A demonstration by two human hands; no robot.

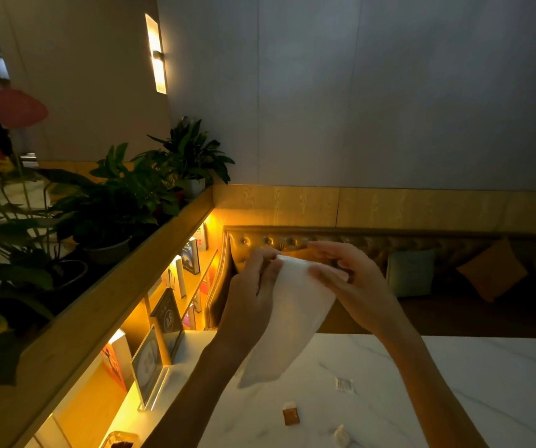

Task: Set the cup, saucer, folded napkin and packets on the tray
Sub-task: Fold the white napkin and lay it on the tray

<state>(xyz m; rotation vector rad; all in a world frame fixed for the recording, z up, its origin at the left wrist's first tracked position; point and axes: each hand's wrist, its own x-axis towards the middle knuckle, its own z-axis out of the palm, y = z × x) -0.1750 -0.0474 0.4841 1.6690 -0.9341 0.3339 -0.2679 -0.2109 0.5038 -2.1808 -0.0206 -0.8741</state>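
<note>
Both my hands hold a white napkin (289, 315) up in the air above the white marble table (454, 383). My left hand (253, 286) pinches its upper left edge and my right hand (347, 273) grips its upper right corner; the sheet hangs down between them. On the table below lie a small brown packet (291, 416), a clear square packet (343, 384) and a small crumpled white packet (341, 435). No cup, saucer or tray is in view.
A tufted bench with cushions (493, 273) runs behind the table. To the left, a lit wooden shelf holds books (190, 257) and a clear sign stand (148, 367). Potted plants (114, 202) sit on the ledge above it.
</note>
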